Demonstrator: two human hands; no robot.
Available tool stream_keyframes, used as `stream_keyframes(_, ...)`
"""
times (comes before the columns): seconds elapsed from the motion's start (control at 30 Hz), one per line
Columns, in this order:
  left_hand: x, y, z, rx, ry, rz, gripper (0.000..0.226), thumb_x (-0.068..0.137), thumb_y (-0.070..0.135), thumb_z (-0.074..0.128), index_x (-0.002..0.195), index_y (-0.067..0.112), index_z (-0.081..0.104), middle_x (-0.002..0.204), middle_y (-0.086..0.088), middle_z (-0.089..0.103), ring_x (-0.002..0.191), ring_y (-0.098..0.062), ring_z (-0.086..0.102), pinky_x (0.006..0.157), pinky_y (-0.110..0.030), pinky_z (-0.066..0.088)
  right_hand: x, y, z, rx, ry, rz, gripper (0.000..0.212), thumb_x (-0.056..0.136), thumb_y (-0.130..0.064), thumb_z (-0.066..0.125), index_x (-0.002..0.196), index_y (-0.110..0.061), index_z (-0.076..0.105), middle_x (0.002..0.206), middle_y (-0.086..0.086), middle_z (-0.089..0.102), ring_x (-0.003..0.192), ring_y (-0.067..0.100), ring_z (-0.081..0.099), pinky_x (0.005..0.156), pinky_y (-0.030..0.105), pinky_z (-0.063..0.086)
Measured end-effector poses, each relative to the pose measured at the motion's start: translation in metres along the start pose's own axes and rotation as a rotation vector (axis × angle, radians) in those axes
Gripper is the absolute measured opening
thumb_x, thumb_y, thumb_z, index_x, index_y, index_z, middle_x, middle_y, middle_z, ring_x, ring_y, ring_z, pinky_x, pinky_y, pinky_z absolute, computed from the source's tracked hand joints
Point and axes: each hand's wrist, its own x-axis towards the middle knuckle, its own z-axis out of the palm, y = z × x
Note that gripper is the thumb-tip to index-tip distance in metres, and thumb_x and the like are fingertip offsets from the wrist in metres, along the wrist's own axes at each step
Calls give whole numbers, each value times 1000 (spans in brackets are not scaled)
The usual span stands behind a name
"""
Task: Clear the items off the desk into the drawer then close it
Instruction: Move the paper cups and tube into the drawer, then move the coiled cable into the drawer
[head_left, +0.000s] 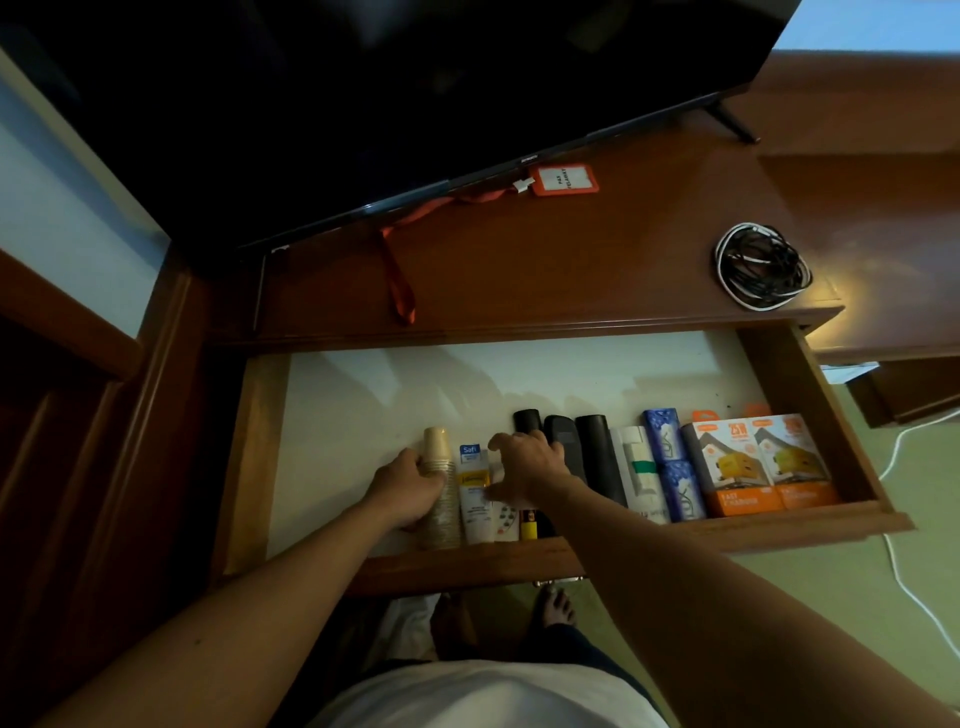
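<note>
Left hand (410, 486) grips the cup stack (439, 483) lying in the open drawer (810, 395); right hand (524, 467) hovers with fingers spread. Cable coil (762, 266) stays on the surface (571, 260) at 1 o'clock, nearer the right hand; lanyard badge (563, 179) at 12.

A: State the drawer position

B: The drawer (810, 395) stands pulled out below the front edge of the desk (571, 270). A row of items lies along its front wall

A: Row order, left to right?

B: Stack of cups (439, 486), tube (475, 493), remotes (576, 452), soap boxes (672, 467), charger boxes (758, 462) at the right end

A: Items on the desk?

B: A lanyard badge (563, 179) lies before the television (363, 104); a coiled cable (761, 265) lies near the right front corner
</note>
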Motion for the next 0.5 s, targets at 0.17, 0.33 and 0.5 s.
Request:
stream_keyframes(0.17, 3, 2, 1, 14, -9, -5, 47, 91, 36, 61, 133, 20, 48, 114, -6, 60, 97, -27, 63, 63, -34, 59, 0, 6, 1, 43, -16, -31, 65, 82, -40, 77, 140, -30, 49, 130, -2, 63, 135, 25, 40, 113, 56, 22)
stream_keyframes(0.33, 4, 7, 2, 166, 61, 14, 52, 88, 44, 62, 129, 15, 47, 120, -11, 60, 101, -29, 62, 77, -37, 56, -5, 9, -5, 94, 2, -28, 58, 89, -29, 71, 142, -29, 48, 131, -7, 63, 133, 22, 44, 114, 58, 22)
stream_keyframes(0.5, 2, 40, 3, 417, 304, 225, 49, 91, 45, 57, 130, 21, 43, 130, -7, 49, 106, -30, 57, 81, -41, 52, -9, 14, -25, 181, 144, -5, 45, 94, -27, 62, 139, -27, 53, 131, -6, 64, 124, 20, 54, 108, 50, 32)
